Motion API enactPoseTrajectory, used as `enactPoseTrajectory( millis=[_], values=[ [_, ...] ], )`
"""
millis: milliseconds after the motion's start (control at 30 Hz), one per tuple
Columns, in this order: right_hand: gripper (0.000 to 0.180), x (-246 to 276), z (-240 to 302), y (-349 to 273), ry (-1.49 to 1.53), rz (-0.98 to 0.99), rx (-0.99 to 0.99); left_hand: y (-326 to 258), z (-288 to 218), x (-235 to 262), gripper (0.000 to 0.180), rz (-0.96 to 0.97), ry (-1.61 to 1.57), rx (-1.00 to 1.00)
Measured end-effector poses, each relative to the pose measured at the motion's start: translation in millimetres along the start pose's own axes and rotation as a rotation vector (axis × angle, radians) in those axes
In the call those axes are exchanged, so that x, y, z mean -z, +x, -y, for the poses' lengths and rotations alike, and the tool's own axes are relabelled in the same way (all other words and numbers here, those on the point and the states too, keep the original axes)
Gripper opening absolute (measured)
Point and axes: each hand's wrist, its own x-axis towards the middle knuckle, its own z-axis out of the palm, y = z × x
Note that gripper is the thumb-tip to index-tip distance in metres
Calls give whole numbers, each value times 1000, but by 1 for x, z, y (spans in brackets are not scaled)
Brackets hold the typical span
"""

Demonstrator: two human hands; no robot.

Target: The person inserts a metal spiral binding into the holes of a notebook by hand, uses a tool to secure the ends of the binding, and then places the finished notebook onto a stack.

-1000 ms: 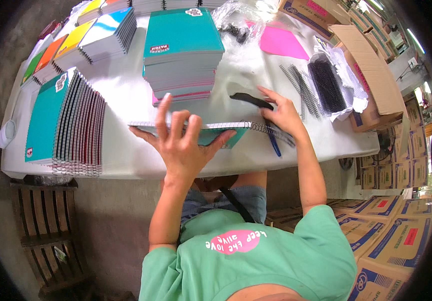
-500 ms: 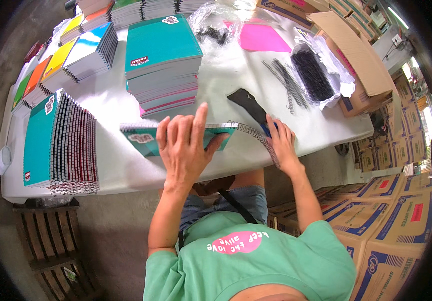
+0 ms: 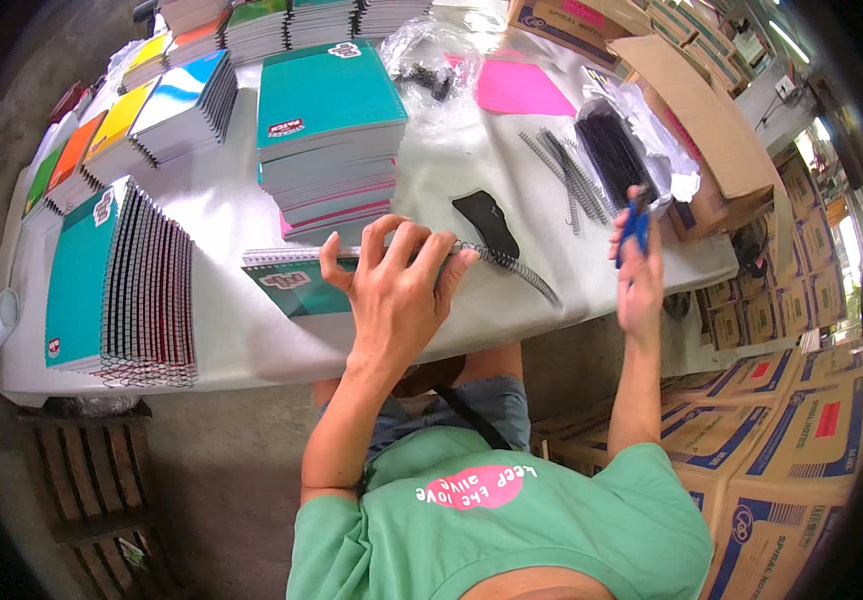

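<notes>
My left hand (image 3: 396,275) is closed over the spine edge of a teal notebook (image 3: 306,297), held upright near the table's front edge. A black spiral coil (image 3: 526,275) sticks out past the notebook's right end and trails over the table. How far it runs through the holes is hidden by my fingers. Raised off to the right, my right hand (image 3: 639,275) grips blue-handled pliers (image 3: 634,232), their dark tip pointing away from me. A flat black piece (image 3: 486,222), perhaps a pouch, lies beside the coil.
Behind the notebook stands a tall stack of teal notebooks (image 3: 326,95); bound ones (image 3: 86,275) fan out at left. Loose coils (image 3: 569,175), a bundle of black coils (image 3: 613,150) and an open carton (image 3: 701,120) are at right. Boxes (image 3: 801,430) line the floor.
My right hand has swung right and away from the coil, lifting the pliers off the table. The coil's loose end now lies free. My left hand has shifted right along the notebook.
</notes>
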Motion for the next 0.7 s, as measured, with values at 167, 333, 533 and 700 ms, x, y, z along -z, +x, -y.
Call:
enactPoseTrajectory(
  millis=[167,333,533,700],
  values=[
    [68,-63,50,-22,-724,329,386,8,-5,2,14,63,-27,58],
    [72,-75,61,-33,-961,307,246,5,-8,-1,12,5,-83,81],
    [66,-83,57,-38,-922,294,234,0,-8,-5,21,-73,-93,113],
    [62,-93,57,-40,-993,272,242,-4,-9,-9,22,-97,-76,125]
  ],
)
